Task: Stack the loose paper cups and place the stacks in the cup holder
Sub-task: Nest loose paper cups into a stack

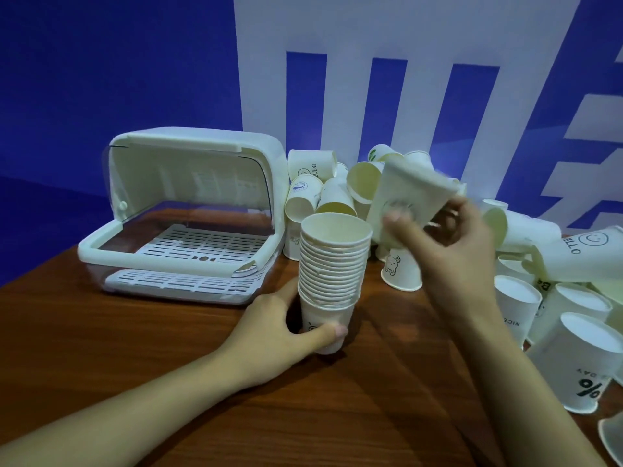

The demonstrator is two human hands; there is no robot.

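A tall stack of white paper cups (332,264) stands upright on the wooden table (135,338), mouth up. My left hand (286,326) grips the lowest cup of that stack. My right hand (448,244) holds one loose paper cup (409,192) in the air, tilted and blurred, just right of the stack's top. The cup holder (188,214), a cream box with its clear lid swung open and a slotted white tray inside, sits to the left of the stack.
A heap of loose paper cups (323,193) lies behind the stack. Several more cups (573,352) stand upside down at the right, near the table edge. A blue and white wall rises behind the table.
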